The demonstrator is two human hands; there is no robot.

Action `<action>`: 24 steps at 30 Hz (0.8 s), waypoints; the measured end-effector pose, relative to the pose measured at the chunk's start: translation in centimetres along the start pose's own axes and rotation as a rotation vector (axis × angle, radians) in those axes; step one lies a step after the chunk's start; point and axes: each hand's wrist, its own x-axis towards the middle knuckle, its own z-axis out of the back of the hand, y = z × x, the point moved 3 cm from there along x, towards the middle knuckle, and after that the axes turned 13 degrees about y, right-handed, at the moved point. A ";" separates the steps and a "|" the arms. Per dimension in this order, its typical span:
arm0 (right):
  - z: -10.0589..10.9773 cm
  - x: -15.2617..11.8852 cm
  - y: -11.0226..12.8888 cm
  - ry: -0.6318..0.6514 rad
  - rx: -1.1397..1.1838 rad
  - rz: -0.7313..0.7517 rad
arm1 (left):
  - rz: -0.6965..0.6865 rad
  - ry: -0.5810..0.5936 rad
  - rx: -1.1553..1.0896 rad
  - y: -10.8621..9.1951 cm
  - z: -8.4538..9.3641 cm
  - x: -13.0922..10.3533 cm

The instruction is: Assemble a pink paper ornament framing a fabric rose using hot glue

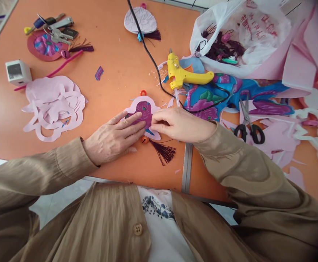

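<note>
- The pink-edged ornament (149,99) lies on the orange table (107,98), between the person's two hands, its orange bell (145,140) and dark tassel (163,151) on the side nearest the body.
- Its purple centre (146,115) could skew or crease if one hand presses harder than the other, or if the pink rim is tugged sideways.
- The tassel's loose strands could catch under a hand or cuff and drag the ornament askew.
- The left hand (114,138) lies palm down, fingers extended and released, the fingertips resting over the ornament's left part.
- The right hand (182,123) comes in from the other side, fingers curled, thumb and forefinger drawn together at the right rim; whether they grasp anything cannot be told.
- Just beyond it stands the yellow glue gun (186,75), nozzle up; a sleeve snagging its black cable (150,52) could topple it.
- The scissors (247,122) lie partly open beyond the right forearm, where a careless reach could meet the blades.
</note>
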 end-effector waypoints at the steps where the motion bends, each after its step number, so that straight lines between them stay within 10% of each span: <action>1: 0.1 0.0 -0.1 0.007 0.014 0.010 | 0.000 0.001 -0.008 0.0 0.0 0.0; 9: -0.5 0.0 0.7 -0.015 -0.059 -0.102 | -0.021 -0.009 0.034 -0.1 0.1 0.3; 24: 1.4 -1.6 0.0 -0.228 0.021 0.187 | -0.067 -0.100 0.107 -0.2 0.0 0.3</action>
